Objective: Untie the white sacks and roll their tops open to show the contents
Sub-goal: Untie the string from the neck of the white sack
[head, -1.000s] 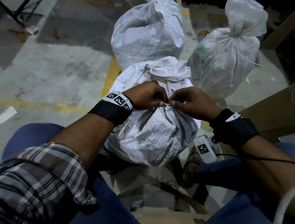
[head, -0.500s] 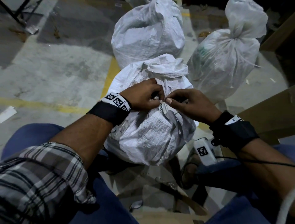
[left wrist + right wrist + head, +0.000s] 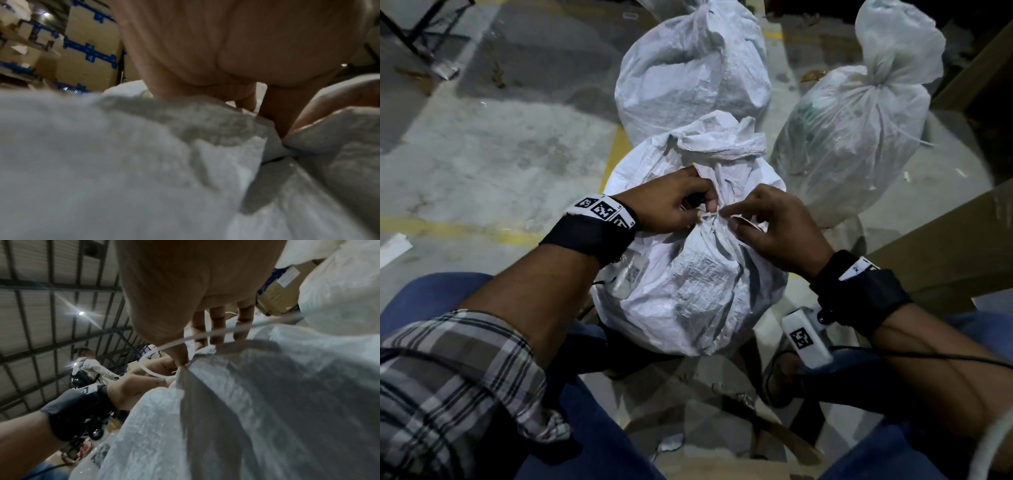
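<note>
Head view: both the left hand (image 3: 671,202) and the right hand (image 3: 774,226) pinch the white tie (image 3: 709,215) cinching the nearest white sack (image 3: 688,291), its neck still bunched.

— What sort of place are we standing in?
— A warehouse: taped cartons (image 3: 88,53) stacking on racks, a corrugated roof (image 3: 41,288) overhead, yellow lines (image 3: 616,154) crossing concrete floor (image 3: 500,154).
</note>
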